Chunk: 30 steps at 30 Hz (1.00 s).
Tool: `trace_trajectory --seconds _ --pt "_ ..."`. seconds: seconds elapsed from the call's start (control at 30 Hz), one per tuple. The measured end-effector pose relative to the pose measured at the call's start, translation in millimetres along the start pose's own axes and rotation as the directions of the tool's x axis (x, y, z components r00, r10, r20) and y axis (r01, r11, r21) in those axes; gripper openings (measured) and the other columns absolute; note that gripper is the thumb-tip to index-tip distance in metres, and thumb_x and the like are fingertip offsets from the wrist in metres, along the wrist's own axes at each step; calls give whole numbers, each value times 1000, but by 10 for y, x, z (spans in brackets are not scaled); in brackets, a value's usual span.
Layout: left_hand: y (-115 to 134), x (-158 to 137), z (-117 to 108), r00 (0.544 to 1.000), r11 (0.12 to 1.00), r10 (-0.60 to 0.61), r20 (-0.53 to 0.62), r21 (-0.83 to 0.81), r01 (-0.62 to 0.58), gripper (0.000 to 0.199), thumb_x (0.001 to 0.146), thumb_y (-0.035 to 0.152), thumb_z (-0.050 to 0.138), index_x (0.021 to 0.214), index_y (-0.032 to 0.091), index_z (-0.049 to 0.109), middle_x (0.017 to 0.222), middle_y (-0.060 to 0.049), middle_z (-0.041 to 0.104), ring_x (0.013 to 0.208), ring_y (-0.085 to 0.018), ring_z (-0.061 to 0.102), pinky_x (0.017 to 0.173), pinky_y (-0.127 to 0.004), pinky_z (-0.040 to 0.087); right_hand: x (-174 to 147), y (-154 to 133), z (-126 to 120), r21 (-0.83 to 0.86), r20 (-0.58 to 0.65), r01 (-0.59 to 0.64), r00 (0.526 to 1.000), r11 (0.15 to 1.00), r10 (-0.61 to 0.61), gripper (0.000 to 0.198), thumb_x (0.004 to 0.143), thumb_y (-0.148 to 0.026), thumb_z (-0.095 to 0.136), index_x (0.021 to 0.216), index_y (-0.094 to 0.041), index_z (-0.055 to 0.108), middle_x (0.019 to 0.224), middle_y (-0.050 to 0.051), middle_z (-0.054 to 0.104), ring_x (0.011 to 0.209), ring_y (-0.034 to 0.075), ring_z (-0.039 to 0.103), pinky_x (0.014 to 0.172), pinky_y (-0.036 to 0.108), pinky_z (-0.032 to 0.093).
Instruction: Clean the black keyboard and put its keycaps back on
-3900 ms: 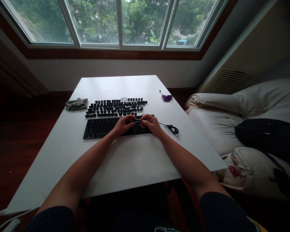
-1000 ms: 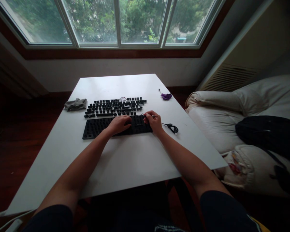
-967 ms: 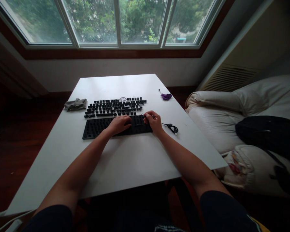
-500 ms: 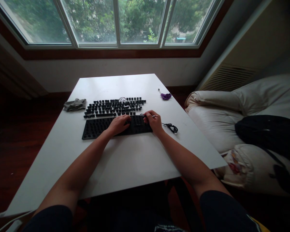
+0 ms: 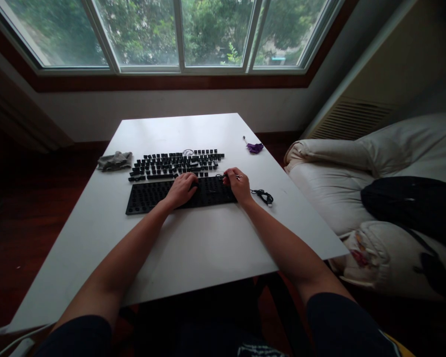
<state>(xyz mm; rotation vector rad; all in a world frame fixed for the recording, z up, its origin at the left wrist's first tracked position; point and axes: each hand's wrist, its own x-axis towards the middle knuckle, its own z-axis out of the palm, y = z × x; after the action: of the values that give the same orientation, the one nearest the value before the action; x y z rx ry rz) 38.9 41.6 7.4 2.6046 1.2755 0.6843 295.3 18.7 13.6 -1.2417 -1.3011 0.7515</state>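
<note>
A black keyboard (image 5: 148,197) with its keycaps off lies on the white table. My left hand (image 5: 182,189) rests on the middle of the keyboard, fingers stretched out and thumb apart, holding nothing that I can see. Over the right part of the keyboard, my right hand (image 5: 238,183) is closed on a thin metal tool (image 5: 239,177) whose exact kind is too small to make out. Loose black keycaps (image 5: 171,161) stand in rows just behind the keyboard. A thin ring-shaped item (image 5: 188,152) lies at the back of these rows.
On the white table (image 5: 208,248), a grey cloth (image 5: 115,161) lies at the left. A coiled black cable (image 5: 264,196) sits right of the keyboard, with a purple cloth-like item (image 5: 254,148) farther back. A pale sofa (image 5: 327,173) bearing a black bag (image 5: 412,208) stands to the right.
My left hand has shifted slightly left and back on the keyboard, its fingers a little straighter. My right hand has moved slightly right with the metal tool still in it.
</note>
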Motion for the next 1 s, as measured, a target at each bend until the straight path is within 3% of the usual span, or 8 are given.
trace_trajectory --seconds 0.27,0.43,0.6,1.0 --pt "-1 21 -38 996 998 -27 86 -61 32 19 88 26 59 107 23 58 116 -9 63 110 -27 58 99 -44 47 174 164 -188 -149 -100 21 994 989 -36 36 94 -55 50 91 -23 67 75 1 71 72 20 68 73 31 53" --pt "44 34 -70 992 995 -65 112 -69 73 15 86 28 62 101 23 61 109 -7 64 104 -26 60 95 -42 48 169 150 -215 -269 -59 37 997 962 -55 32 94 -50 51 91 -23 68 77 3 72 76 21 67 77 32 51" --pt "106 27 -50 991 990 -118 67 -65 122 14 85 29 63 97 23 64 107 -6 64 102 -25 61 93 -41 49 125 96 -192 -385 22 126 992 914 -128 30 95 -47 51 91 -24 69 84 3 73 79 22 65 78 32 48" --pt "132 47 -64 979 978 -195 -61 -88 189 12 85 28 63 97 24 65 107 -5 70 109 -27 58 98 -42 46 150 130 -247 -351 11 114 993 930 -117 29 95 -45 51 92 -23 69 83 2 72 75 20 63 76 31 47"
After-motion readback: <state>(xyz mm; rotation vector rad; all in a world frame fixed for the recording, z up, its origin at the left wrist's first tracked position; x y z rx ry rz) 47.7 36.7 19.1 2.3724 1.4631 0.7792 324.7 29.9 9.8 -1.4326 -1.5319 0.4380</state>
